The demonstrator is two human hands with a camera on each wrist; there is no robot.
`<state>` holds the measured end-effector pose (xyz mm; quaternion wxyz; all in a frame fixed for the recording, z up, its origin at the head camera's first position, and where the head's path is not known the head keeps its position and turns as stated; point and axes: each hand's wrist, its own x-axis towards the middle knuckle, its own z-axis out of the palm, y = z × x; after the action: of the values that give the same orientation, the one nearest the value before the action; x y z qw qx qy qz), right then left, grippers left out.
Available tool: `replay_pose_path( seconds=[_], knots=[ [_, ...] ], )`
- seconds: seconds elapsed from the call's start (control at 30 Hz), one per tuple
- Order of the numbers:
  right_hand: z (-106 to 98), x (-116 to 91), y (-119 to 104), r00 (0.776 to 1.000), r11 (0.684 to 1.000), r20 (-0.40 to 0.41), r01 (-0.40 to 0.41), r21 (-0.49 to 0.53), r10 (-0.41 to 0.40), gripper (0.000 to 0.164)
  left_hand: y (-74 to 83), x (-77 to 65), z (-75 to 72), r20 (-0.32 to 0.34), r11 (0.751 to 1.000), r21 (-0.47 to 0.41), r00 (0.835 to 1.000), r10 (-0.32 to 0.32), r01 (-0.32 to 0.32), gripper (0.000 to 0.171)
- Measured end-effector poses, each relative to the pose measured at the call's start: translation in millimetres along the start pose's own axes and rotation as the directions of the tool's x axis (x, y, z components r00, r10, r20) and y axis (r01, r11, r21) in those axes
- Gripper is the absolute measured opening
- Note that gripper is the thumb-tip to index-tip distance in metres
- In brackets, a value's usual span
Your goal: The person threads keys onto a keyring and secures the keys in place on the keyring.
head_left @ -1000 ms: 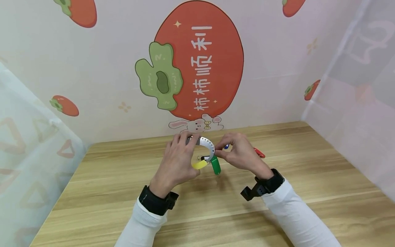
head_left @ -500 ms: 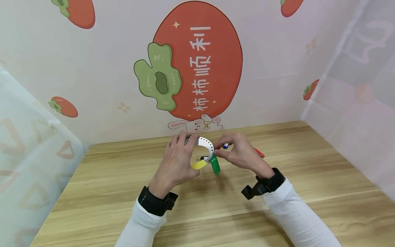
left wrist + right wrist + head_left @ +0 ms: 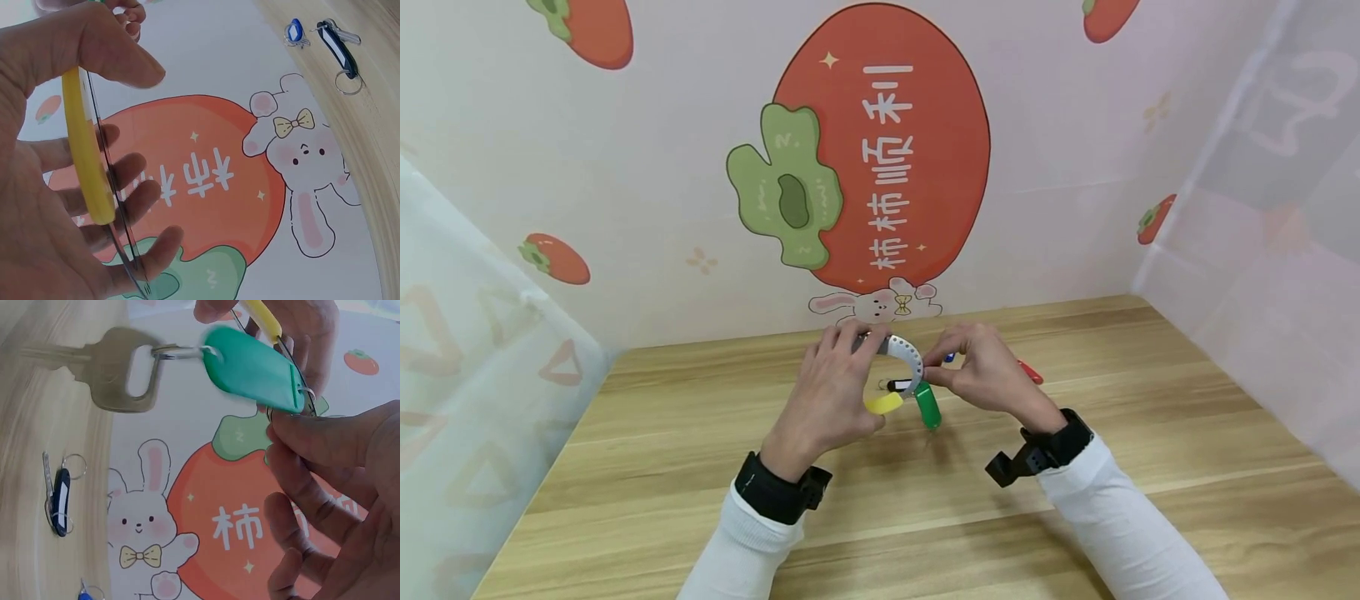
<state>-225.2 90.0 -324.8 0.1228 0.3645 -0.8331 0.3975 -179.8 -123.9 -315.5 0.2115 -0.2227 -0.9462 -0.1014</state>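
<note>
Fingers (image 3: pixel 165 247) of your left hand (image 3: pixel 827 392) are arched wide around a flat hoop (image 3: pixel 912 354), thumb near 6 o'clock and fingertips near 12 in the head view; your hand hides its left side. The hoop is held off the surface (image 3: pixel 625 467), its row of holes bulging toward 3 o'clock, its yellow sleeve (image 3: pixel 883 404) low by your thumb. Through its opening shows a black tag (image 3: pixel 898 386).

Next, the green tag (image 3: pixel 928 407) hangs at the hoop's 4 o'clock, long axis running from 11 down to 5. Your right hand (image 3: pixel 985 367) is nearer: thumb and index meet just above the tag, at its 12, seemingly pinching its wire ring (image 3: pixel 306 389). That meeting with the hoop's edge looks decisive; whether the ring threads a hole, you cannot tell. In the right wrist view, the tag leads from those fingertips toward 10 o'clock, and its brass key (image 3: pixel 103 375) points to 9.

Farther right come a blue tag (image 3: pixel 950 357), then a red tag (image 3: pixel 1032 372) at your right hand's 3 o'clock.
</note>
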Motion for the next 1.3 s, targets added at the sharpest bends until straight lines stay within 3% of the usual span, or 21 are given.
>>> replay_pose_path(
  seconds=[0.23,0.83,1.1,1.3],
  knots=[
    [-2,1,-1,0.998,0.999,0.038,-0.043,0.002,0.043,0.007,0.2,0.5,-1.0,-0.003,1.0,-0.014,1.0,0.013,-0.013,0.097],
    [-4,-2,13,0.995,0.994,0.038,-0.094,-0.061,0.097,0.006,-8.2,0.6,-10.8,0.052,0.997,-0.001,0.996,-0.071,0.071,0.091],
    [23,8,41,0.962,0.968,0.171,-0.185,-0.168,0.213,0.006,-10.2,-3.5,-11.3,0.059,0.996,-0.006,0.994,-0.086,0.087,0.091],
    [44,35,53,0.941,0.972,0.302,-0.084,-0.221,0.15,0.005,-11.5,-5.4,-12.5,0.043,0.997,-0.004,0.996,-0.079,0.079,0.09]
  ],
)
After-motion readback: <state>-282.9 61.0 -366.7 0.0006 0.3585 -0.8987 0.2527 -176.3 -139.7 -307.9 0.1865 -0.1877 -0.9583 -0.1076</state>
